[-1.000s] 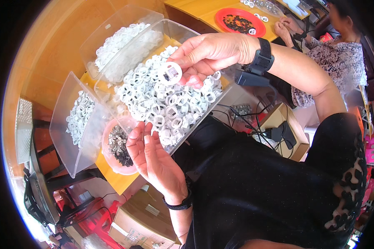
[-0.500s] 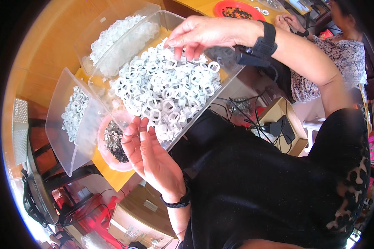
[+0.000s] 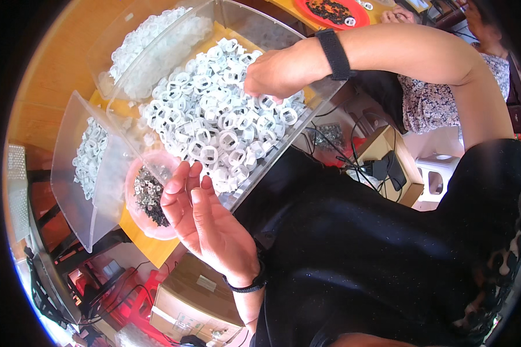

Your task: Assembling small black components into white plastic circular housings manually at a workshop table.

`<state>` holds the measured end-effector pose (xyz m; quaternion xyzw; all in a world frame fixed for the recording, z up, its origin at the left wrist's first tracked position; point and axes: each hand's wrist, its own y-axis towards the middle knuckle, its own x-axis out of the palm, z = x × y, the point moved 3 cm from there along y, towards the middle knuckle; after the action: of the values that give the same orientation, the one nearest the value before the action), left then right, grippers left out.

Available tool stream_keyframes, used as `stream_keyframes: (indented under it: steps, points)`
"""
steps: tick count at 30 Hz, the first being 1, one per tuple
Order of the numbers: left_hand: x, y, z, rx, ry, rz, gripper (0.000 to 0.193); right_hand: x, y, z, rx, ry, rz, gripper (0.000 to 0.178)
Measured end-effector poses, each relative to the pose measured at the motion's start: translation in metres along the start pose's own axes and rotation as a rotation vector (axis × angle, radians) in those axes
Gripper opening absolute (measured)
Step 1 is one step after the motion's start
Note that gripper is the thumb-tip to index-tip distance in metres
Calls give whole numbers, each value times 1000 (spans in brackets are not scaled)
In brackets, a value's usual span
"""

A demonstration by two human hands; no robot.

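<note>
My right hand (image 3: pixel 281 74) reaches from the right into the clear plastic bin (image 3: pixel 272 26), over a heap of white plastic ring-shaped parts (image 3: pixel 228 139). Its fingers curl under and look closed, touching the heap; whatever they hold is hidden. Lower down, my left hand (image 3: pixel 208 222) is raised palm up at the bin's near left corner, thumb and fingers apart. I make out nothing in it. Behind its fingers is a pink bowl (image 3: pixel 162 233) of small metal pieces (image 3: pixel 149 194), partly covered by the hand.
Translucent white parts (image 3: pixel 136 52) fill another container at the back left. More white rings (image 3: pixel 91 153) sit in a clear tray at left. Far right, another person's hands (image 3: pixel 398 15) are near a red plate (image 3: pixel 362 17). Cardboard boxes (image 3: pixel 200 289) and cables lie below.
My right hand has come down onto the white rings, its fingers curling under. My left hand keeps nearly the same pose. The bin and bowl appear shifted slightly left in view.
</note>
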<state>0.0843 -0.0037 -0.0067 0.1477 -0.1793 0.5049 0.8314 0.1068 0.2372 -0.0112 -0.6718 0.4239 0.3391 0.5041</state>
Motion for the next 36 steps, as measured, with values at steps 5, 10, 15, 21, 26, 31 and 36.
stream_keyframes:
  steps: [5,10,15,21,26,31,36]
  points:
    - [1,0,1,3,6,-6,26,6,15,-2,-28,-178,-19,12]
    - [2,0,2,0,5,1,27,5,18,-8,-79,-220,-8,13]
    - [0,0,1,-2,-25,-11,28,9,21,-10,56,-22,-77,12]
    - [0,-1,0,-4,-38,5,28,2,24,-2,40,99,-107,11]
    - [1,-3,3,3,-27,3,27,-39,-5,-8,151,459,135,14]
    - [0,-2,0,10,0,-8,27,-56,-42,-21,200,896,349,18]
    - [2,-2,0,15,40,-9,26,-57,-60,-22,195,973,462,19]
